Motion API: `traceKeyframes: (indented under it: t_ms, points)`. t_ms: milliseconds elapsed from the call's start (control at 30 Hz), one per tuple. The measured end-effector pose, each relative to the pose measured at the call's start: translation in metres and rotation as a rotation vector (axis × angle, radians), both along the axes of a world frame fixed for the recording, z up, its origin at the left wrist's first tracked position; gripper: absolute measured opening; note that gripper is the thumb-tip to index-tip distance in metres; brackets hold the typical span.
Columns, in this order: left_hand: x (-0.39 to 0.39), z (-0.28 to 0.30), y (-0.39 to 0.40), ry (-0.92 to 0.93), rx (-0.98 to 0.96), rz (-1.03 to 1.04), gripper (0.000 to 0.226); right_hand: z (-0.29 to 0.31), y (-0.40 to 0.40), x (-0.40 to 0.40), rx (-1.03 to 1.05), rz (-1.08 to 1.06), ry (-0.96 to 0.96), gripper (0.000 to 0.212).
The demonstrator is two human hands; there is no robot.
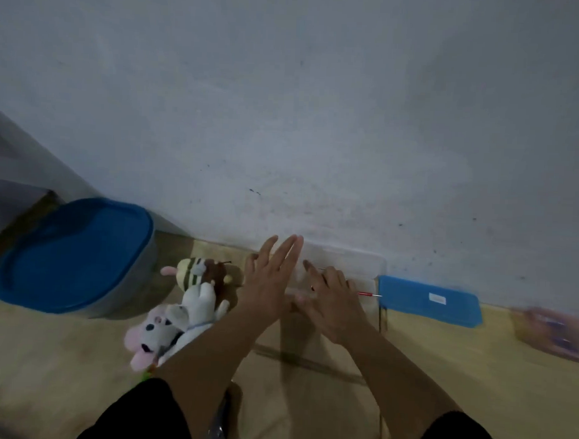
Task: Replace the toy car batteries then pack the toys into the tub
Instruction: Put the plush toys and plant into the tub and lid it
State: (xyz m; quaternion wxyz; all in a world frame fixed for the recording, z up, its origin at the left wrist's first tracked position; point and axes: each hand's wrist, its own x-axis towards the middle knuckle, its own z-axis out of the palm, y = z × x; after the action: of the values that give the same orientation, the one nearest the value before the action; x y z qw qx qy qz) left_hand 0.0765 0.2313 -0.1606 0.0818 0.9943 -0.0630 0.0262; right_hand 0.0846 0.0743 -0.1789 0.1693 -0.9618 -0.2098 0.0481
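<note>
A clear plastic tub (pixel 346 257) sits on a tan floor against a pale wall, and both of the person's bare hands reach out over it. The left hand (pixel 269 281) hovers above the tub's left end, fingers straight and spread, holding nothing. The right hand (pixel 331 296) lies over the tub's middle with fingers loosely bent; a thin red-handled tool (pixel 368 294) sticks out just right of it, but whether the fingers grip it cannot be told. What is in the tub cannot be made out. Right of the tub lies a flat blue lid (pixel 429 301). Left of the tub lie a striped bee plush (pixel 197 272) and a white plush animal (pixel 176 327). Farther left stands a grey bin with a blue lid (pixel 73 254), closed.
</note>
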Motion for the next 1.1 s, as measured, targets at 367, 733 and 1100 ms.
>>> traceKeyframes:
  t_ms: [367, 733, 1100]
  points:
    - [0.037, -0.037, 0.014, 0.006, -0.075, -0.153, 0.097, -0.033, 0.016, 0.020, 0.023, -0.026, 0.103, 0.063]
    - [0.031, -0.036, 0.006, -0.132, -0.052, -0.163, 0.102, -0.001, -0.005, 0.009, -0.160, -0.330, -0.277, 0.055]
    - [0.007, -0.049, 0.002, 0.019, -0.031, -0.181, 0.074, -0.023, -0.019, -0.021, -0.289, -0.314, -0.057, 0.063]
